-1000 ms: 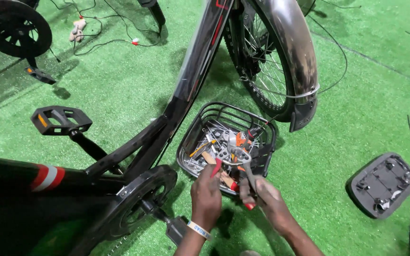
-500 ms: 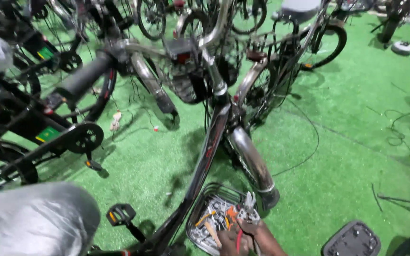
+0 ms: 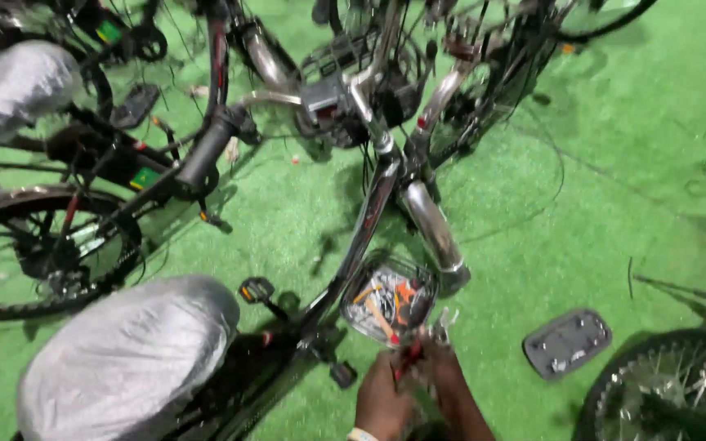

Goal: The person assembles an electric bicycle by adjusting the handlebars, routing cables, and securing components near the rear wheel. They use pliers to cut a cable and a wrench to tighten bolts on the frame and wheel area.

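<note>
Red-handled pliers (image 3: 409, 357), held low in the frame just below the wire basket; the metal jaws point up and to the right, the red grips run down between the two hands. The left hand (image 3: 383, 398) has its fingers clenched around the red grips. The right hand (image 3: 449, 384) closes over the tool from the other side, touching the left hand; whether its fingers grip the pliers or only rest on them cannot be told through the blur. A pale band sits on the left wrist.

The wire basket (image 3: 388, 299) lies on the green floor (image 3: 598, 204) directly above the hands and holds mixed small tools, among them orange and wooden handles. It lies against the dark frame of a bicycle (image 3: 369, 212), whose shiny front mudguard (image 3: 435, 233) ends just right of the basket. A pedal (image 3: 256, 289) stands left of the basket. The bicycle's saddle (image 3: 128, 355), wrapped in grey plastic, fills the lower left. To the right of the hands, well apart, a grey plate (image 3: 567, 343) lies flat on the floor, near a spoked wheel (image 3: 668, 392) at the lower right corner. More bicycles stand along the top and left.
</note>
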